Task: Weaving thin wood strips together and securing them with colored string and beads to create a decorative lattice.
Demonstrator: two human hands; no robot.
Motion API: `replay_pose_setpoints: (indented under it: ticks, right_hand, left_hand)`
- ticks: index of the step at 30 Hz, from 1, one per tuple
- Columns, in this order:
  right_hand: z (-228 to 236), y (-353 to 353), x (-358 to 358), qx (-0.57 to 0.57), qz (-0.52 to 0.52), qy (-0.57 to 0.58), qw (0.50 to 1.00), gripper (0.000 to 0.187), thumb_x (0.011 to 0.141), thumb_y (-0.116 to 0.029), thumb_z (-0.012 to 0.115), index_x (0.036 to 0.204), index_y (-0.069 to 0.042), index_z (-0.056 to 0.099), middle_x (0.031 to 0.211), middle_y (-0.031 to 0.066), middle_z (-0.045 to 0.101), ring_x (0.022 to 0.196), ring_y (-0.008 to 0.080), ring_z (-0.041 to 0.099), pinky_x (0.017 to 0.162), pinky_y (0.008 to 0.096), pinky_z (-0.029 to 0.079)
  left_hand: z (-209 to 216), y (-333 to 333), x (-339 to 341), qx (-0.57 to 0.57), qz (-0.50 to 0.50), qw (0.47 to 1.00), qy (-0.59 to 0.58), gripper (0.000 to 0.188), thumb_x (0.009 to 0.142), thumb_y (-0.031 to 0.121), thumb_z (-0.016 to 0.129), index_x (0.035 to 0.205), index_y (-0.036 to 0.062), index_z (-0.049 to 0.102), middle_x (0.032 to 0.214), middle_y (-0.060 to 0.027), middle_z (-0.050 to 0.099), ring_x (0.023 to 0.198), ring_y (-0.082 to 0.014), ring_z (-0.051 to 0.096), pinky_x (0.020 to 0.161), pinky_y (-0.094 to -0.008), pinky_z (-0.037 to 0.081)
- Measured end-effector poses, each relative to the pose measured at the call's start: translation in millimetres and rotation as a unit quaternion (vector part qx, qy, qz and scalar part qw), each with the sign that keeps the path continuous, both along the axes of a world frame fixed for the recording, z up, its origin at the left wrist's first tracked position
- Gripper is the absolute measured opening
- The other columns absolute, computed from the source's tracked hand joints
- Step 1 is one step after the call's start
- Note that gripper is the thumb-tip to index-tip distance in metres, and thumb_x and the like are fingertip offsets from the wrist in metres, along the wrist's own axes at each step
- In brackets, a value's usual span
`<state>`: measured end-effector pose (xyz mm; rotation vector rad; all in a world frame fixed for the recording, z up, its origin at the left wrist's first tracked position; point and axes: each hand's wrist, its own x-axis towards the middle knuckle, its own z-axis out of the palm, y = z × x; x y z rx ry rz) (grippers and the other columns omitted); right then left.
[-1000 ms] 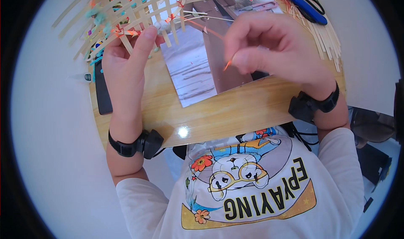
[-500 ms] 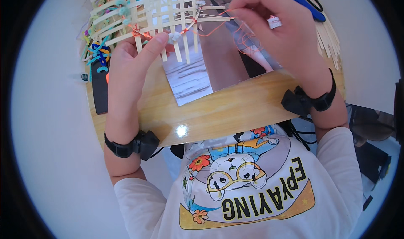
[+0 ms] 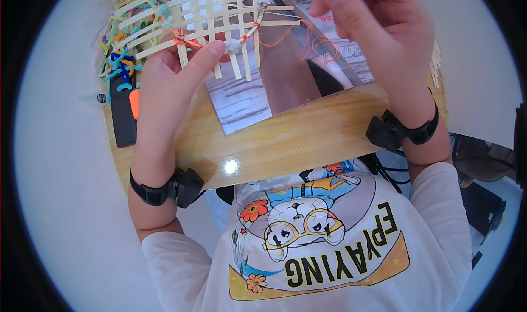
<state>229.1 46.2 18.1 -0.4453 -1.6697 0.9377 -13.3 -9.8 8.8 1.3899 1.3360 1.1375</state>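
My left hand [image 3: 175, 76] grips the near edge of a woven lattice of pale flat strips [image 3: 217, 21], thumb on top beside a tuft of white fuzzy yarn [image 3: 233, 46]. Orange-red thread [image 3: 255, 26] ties some crossings, and pale green fuzzy yarn [image 3: 163, 10] winds along the left side. From the lattice's right edge the thread trails in loose loops [image 3: 324, 48] over a printed sheet. My right hand [image 3: 379, 32] is raised right of the lattice, fingers bent together, with a bit of orange thread at the fingertips near the top edge.
The glossy printed sheet [image 3: 241, 106] lies on the wooden table [image 3: 263, 147]. Left of the lattice are tangled coloured fuzzy stems [image 3: 123, 65], a dark flat case [image 3: 122, 114] and a small bottle with a black cap [image 3: 101, 98]. Loose pale strips [image 3: 436, 65] lie at the right.
My right hand has moved up and away from the lattice's right edge. The white scrap seen in its palm no longer shows. My left hand and the lattice have shifted slightly.
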Motion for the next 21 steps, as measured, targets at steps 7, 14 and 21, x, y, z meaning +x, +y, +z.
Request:
replay_pose_setpoints:
  ticks: [7, 14, 21]
  right_hand:
    - [27.2, -4.7, 15.9, -0.108, -0.008, 0.078, 0.991, 0.009, 0.093, -0.001, 0.056, 0.102, 0.001, 0.056, 0.071, 0.0010, 0.060, 0.061, 0.0041, 0.055, 0.053, 0.0162, 0.042]
    - [31.3, -7.9, 38.9, 0.281, -0.052, 0.002, 0.958, 0.023, 0.096, 0.001, 0.047, 0.118, 0.001, 0.051, 0.068, 0.0071, 0.054, 0.056, 0.0126, 0.041, 0.053, 0.0296, 0.037]
    - [2.7, 22.2, 16.1, 0.013, -0.176, -0.017, 0.984, 0.008, 0.092, 0.000, 0.055, 0.100, 0.002, 0.056, 0.073, 0.0015, 0.061, 0.061, 0.0026, 0.052, 0.053, 0.0156, 0.040]
  left_hand:
    - [-3.7, 3.1, -8.7, 0.003, 0.020, 1.000, -0.003, 0.036, 0.087, 0.022, 0.070, 0.112, -0.0029, 0.062, 0.101, -0.0084, 0.068, 0.089, -0.0115, 0.063, 0.081, -0.0249, 0.047]
    - [1.1, 4.2, -15.3, -0.022, 0.033, 0.996, -0.079, 0.038, 0.088, 0.025, 0.068, 0.112, -0.0038, 0.062, 0.100, -0.0077, 0.068, 0.088, -0.0115, 0.062, 0.084, -0.0257, 0.046]
    - [-5.6, 5.8, -20.0, -0.040, 0.040, 0.994, -0.090, 0.039, 0.088, 0.025, 0.067, 0.113, -0.0045, 0.062, 0.104, -0.0083, 0.067, 0.091, -0.0115, 0.062, 0.085, -0.0262, 0.046]
